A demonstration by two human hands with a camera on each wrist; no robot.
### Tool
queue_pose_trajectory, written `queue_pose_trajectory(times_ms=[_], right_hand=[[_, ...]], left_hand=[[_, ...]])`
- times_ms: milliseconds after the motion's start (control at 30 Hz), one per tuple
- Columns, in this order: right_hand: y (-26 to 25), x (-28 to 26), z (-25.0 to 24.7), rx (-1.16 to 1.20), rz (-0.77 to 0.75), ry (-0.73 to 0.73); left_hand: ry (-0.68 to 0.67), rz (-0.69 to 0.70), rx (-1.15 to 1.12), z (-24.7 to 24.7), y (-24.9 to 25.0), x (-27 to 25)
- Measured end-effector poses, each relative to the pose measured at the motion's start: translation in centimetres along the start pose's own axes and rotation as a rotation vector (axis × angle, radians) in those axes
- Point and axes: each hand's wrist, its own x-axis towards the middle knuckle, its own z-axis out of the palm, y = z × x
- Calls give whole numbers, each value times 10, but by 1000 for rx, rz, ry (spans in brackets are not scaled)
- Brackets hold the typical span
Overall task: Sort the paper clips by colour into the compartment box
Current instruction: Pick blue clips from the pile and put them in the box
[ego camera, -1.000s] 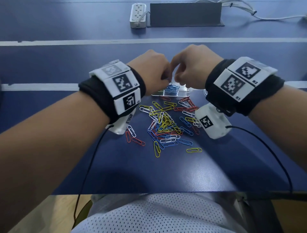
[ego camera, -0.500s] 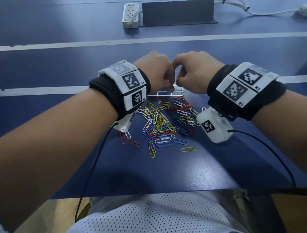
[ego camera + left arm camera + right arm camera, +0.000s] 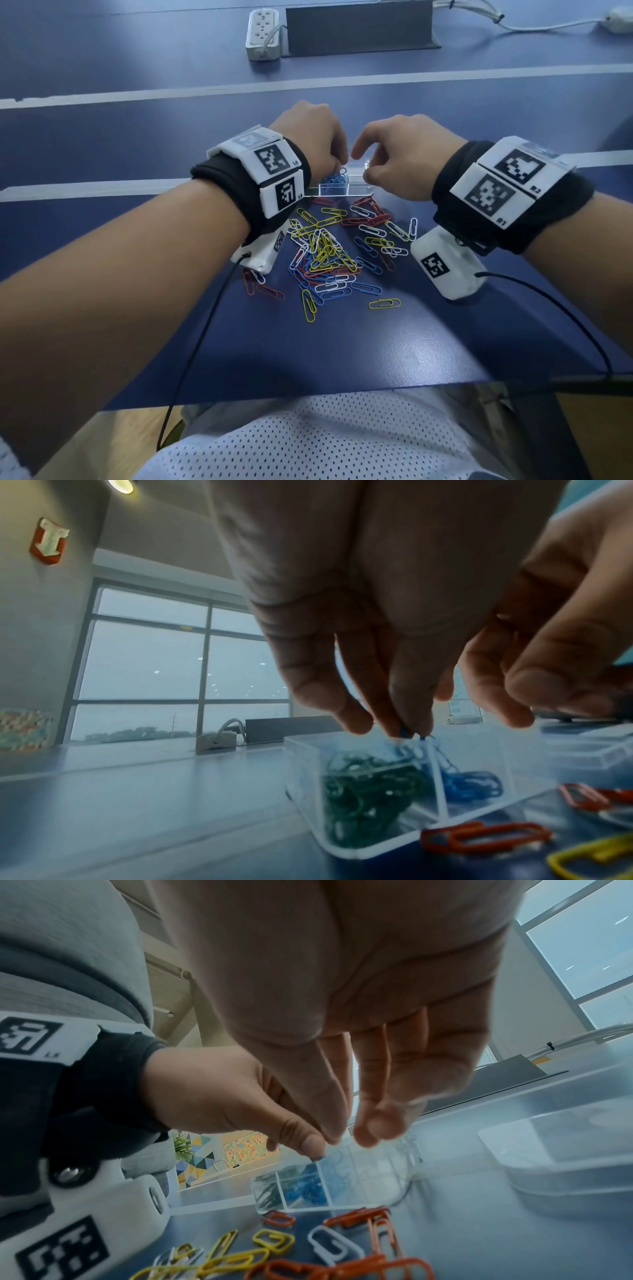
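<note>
A clear compartment box [image 3: 343, 187] lies on the blue table beyond a loose pile of paper clips [image 3: 329, 253] in red, yellow, white and blue. My left hand [image 3: 339, 168] hovers over the box and pinches a blue paper clip [image 3: 407, 733] above the compartment of blue clips [image 3: 469, 783]. The compartment beside it holds green clips [image 3: 366, 791]. My right hand [image 3: 361, 166] hangs just to the right of the left one. Its fingers [image 3: 366, 1131] point down, relaxed, and hold nothing.
The box's clear lid [image 3: 565, 1164] lies to the right of the box. A white power strip [image 3: 263, 34] and a dark grey stand [image 3: 359, 31] sit at the far side of the table. Cables run from both wrist cameras off the near table edge.
The two hands were touching over the box and have drawn apart. The right hand let go and moved right, while the left keeps the blue clip.
</note>
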Motion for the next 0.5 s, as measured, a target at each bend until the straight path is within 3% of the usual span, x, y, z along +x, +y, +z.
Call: queue_pose_trajectory(times_ms=[500], right_hand=[[-5,-21,2,-54,-68,-16]], left_hand=[[-2,21,101,-8,1,-3]])
